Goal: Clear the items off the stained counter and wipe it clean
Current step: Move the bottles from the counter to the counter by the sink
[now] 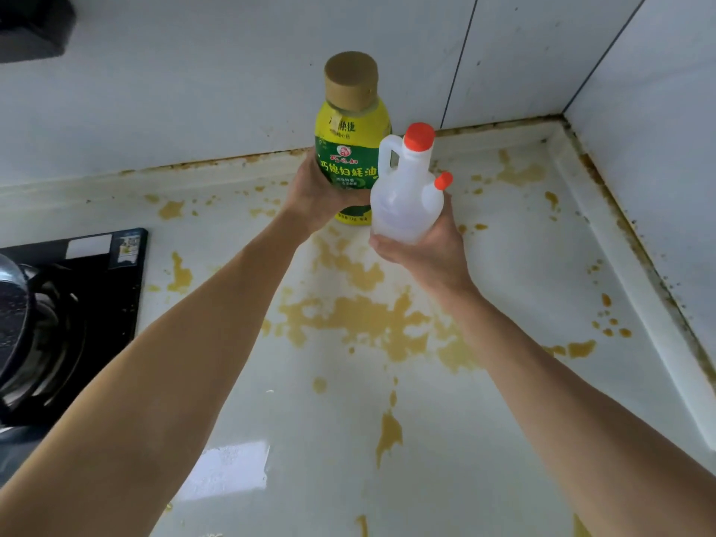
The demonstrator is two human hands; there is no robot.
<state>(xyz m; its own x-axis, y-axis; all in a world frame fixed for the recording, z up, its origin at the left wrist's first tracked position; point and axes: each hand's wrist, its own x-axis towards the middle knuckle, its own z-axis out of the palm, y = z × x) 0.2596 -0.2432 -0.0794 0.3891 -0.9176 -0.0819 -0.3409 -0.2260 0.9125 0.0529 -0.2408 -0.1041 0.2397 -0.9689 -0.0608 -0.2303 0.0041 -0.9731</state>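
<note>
— While both bottles are being held up, where is the cleaning standing?

— The left hand [315,195] is wrapping its fingers round the yellow sauce bottle [350,149], and the right hand [422,246] is cupping the clear jug [407,199] from below, fingers curled round its base. The two are touching side by side, hanging near the counter's back edge, toward the far right corner. Whether the sauce bottle's base is resting on the counter I cannot tell.

— So the clearing is nearly done?

— It is looking that way: nothing else is sitting on the white counter [523,265] in view. Both bottles are waiting for a place off it.

— And the wiping?

— Not yet begun, I am judging. Yellow-brown stains [368,319] are spreading across the middle, with splashes reaching the back edge, the right edge and the near edge. Grime is lining the seam under the wall tiles [193,91].

— Anything getting in the way?

— A black stove [116,265] with a pot [15,315] is sitting at the left edge. No cloth is showing, and both hands are occupied.
</note>
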